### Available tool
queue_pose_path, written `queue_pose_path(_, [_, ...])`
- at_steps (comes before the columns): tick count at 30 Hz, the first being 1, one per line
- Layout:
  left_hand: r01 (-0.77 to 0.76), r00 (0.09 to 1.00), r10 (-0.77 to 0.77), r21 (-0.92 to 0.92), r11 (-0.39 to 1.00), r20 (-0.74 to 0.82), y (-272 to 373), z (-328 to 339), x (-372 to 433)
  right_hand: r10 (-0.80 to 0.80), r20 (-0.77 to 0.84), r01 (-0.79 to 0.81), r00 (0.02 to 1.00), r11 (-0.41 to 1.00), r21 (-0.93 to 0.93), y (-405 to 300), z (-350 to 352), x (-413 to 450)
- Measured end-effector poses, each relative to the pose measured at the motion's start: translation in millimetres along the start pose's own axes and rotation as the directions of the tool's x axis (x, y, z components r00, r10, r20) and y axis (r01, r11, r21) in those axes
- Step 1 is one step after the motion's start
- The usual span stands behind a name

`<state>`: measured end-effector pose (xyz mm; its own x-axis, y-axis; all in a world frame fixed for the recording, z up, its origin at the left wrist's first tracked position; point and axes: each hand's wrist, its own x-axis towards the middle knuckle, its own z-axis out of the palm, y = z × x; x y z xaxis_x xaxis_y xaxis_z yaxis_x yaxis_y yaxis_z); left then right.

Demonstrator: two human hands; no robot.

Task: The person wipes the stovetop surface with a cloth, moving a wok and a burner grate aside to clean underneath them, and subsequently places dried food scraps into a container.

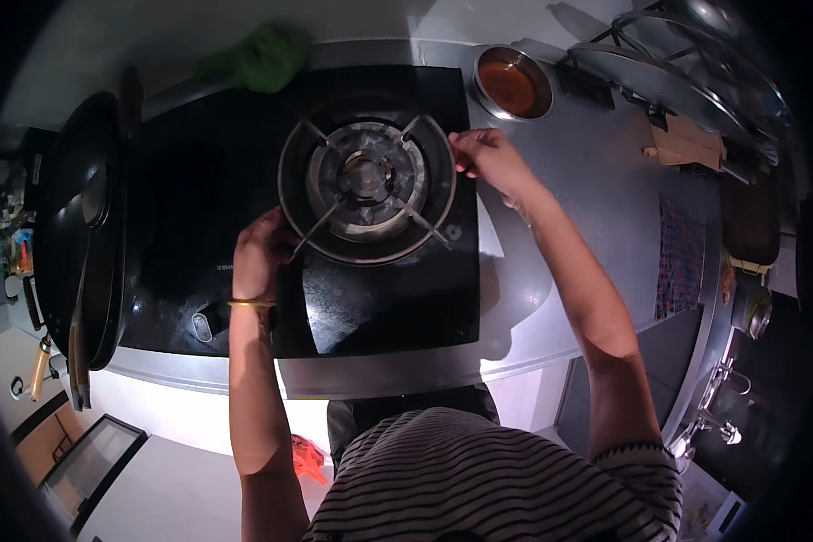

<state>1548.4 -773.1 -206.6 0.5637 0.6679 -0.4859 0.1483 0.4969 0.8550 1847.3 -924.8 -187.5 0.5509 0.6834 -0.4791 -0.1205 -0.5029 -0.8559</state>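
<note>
Both of my hands are at the round metal pan support of a gas hob. The pan support [366, 259] has four prongs and surrounds the burner [367, 177] on the black glass hob [393, 305]. My left hand [261, 251], below a yellow bangle, grips the ring's lower left edge near one prong; its fingertips are partly hidden. My right hand [486, 159] pinches the ring's right edge between thumb and fingers. Whether the ring is raised off the glass I cannot tell.
A black wok [74, 271] with a ladle in it stands at the left. A green cloth [267, 59] lies behind the hob. A steel bowl [547, 95] of reddish-brown liquid is at the back right, near pan lids [671, 81] on a rack. A patterned cloth [681, 257] lies further right.
</note>
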Motion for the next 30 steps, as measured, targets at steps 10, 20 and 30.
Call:
queue_pose_path(10, [-0.273,0.938,0.329,0.354,0.895,-0.109,17,50,-38,-0.150,-0.085,0.166,0.985,0.956,0.242,7,-9,-39])
queue_pose_path(20, [-0.284,0.949,0.221,0.303,0.910,0.226,-33,142,-35,-0.003,-0.521,0.124,0.853,0.972,0.197,82,-115,-111])
queue_pose_path(30, [-0.192,0.754,0.064,0.126,0.973,0.654,-154,300,-11,0.158,-0.582,0.010,0.798,0.961,0.275,236,-278,-183])
